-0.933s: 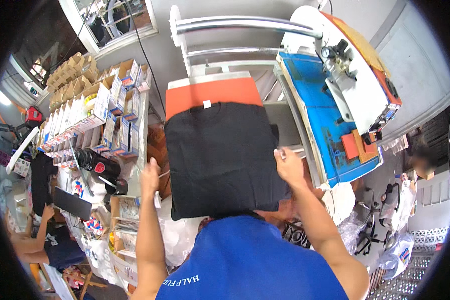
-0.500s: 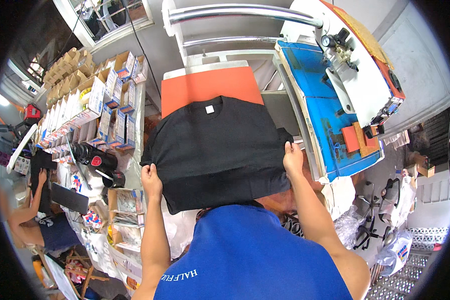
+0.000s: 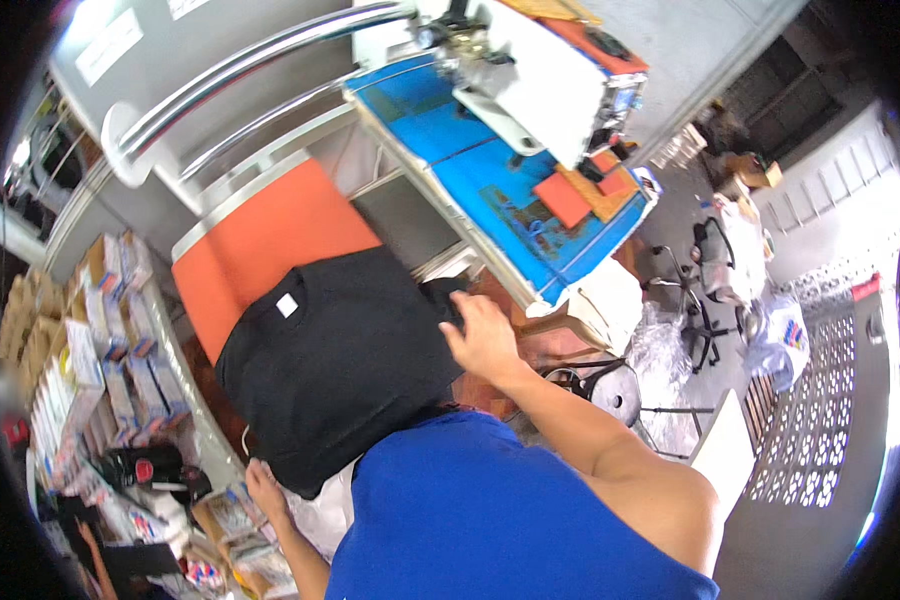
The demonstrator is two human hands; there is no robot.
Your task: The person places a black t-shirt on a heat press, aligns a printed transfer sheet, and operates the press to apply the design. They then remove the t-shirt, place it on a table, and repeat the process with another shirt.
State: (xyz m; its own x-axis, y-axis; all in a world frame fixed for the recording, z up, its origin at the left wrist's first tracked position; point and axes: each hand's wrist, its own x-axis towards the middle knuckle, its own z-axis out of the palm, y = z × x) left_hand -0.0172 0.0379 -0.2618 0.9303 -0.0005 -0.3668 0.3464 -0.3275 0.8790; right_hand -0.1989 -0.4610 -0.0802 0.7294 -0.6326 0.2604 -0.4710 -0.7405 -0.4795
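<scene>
Black T-shirt (image 3: 345, 360) lies over the near part of the orange pad (image 3: 275, 235), collar end away from the person, white neck label (image 3: 287, 305) showing. R hand (image 3: 480, 335) is at the shirt's R edge by the sleeve (image 3: 448, 290), fingers loosely bent; can't tell from over here if they're pinching cloth. L hand (image 3: 263, 488) is low, just beside the hem's L corner, fingers half curled; can't tell if it's got hold of anything either.

Spreading the shirt looks like the step, so I'd pull evenly w/ both hands, bc a one-sided tug could skew the collar. Smooth from the middle out & check that sleeve isn't bunched or tucked under. Label's a handy guide for centring on the pad. Also mind the R elbow & cloth around the blue platen (image 3: 460, 180) of the pneumatic press (image 3: 555, 90), approx. next to that hand.
</scene>
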